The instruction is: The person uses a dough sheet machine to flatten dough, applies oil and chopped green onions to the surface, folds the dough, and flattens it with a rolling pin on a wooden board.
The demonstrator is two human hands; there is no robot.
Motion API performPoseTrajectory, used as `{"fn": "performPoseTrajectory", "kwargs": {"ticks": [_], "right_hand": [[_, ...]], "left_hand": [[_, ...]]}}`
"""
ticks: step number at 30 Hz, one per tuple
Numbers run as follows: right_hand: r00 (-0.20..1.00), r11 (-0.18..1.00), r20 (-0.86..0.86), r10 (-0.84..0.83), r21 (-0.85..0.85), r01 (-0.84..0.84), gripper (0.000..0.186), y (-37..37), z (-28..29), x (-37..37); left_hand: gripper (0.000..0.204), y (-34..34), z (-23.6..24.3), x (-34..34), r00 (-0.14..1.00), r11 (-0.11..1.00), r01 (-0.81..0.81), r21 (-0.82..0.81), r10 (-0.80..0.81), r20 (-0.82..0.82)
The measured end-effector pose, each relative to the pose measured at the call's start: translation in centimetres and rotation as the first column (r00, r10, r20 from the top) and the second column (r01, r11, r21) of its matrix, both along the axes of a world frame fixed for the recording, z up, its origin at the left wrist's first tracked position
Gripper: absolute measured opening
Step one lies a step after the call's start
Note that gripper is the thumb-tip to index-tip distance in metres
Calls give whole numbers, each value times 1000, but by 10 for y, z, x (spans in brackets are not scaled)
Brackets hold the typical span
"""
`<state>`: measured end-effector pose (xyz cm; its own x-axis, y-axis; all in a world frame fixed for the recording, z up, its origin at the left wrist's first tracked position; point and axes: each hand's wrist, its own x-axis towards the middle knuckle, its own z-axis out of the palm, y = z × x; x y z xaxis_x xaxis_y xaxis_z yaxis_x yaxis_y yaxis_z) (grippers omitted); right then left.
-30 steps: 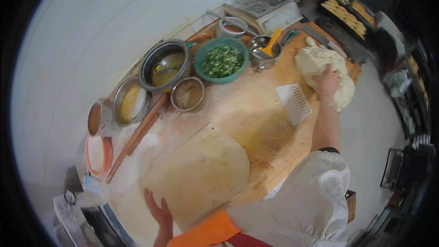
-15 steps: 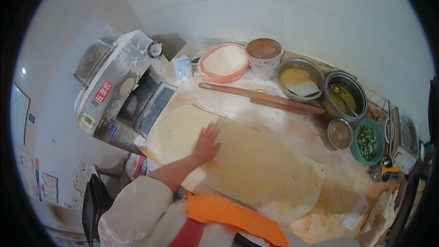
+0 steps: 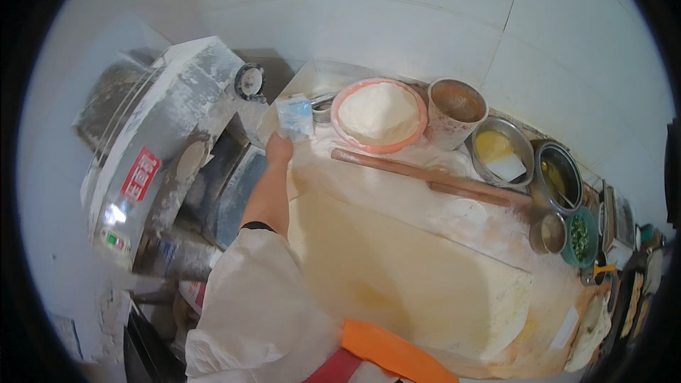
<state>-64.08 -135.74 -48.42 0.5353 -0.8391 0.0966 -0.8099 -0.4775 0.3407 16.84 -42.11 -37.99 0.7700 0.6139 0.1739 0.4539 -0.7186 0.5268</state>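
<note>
My left hand (image 3: 279, 145) reaches to the back left of the work table, at the lower edge of a clear plastic-wrapped packet with blue markings (image 3: 294, 117); its fingers are too hidden to show a grip. A large pale rolled dough sheet (image 3: 404, 276) lies below and right of my arm. Behind it are wooden rolling pins (image 3: 404, 167), a pink-rimmed basin of flour (image 3: 377, 113) and a small metal container (image 3: 321, 112) beside the packet. My right hand is out of view.
A floury metal machine (image 3: 163, 120) stands left. Along the back right are a bucket (image 3: 455, 106), pots (image 3: 560, 170), a teal bowl of chopped greens (image 3: 579, 237) and a white slotted scraper (image 3: 564, 326). A tiled wall (image 3: 397, 14) rises behind.
The view has swung left from the dough lump end. My left hand has moved from the dough sheet up to the packet at the back, and my right hand has left view.
</note>
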Motion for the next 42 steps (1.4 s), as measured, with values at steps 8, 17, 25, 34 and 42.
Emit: {"fn": "performPoseTrajectory", "kwargs": {"ticks": [8, 17, 25, 34, 42], "right_hand": [[486, 489, 318, -814, 827, 278, 16, 178, 64, 30], [670, 253, 717, 193, 623, -740, 35, 493, 195, 426], [857, -724, 465, -223, 509, -465, 53, 583, 221, 498], [847, -782, 294, -443, 334, -525, 38, 569, 204, 457], [469, -403, 138, -872, 340, -850, 47, 458, 169, 451]], "left_hand": [[33, 8, 0, 69, 974, 931, 201, -305, -157, 163], [17, -55, 83, -83, 635, 478, 761, -438, -412, 653], [20, -161, 140, -261, 663, 314, 716, -624, -585, 467], [46, -196, 61, -332, 586, -475, 420, -773, -508, 631], [34, -268, 120, -333, 745, 123, 491, -862, -573, 342]]}}
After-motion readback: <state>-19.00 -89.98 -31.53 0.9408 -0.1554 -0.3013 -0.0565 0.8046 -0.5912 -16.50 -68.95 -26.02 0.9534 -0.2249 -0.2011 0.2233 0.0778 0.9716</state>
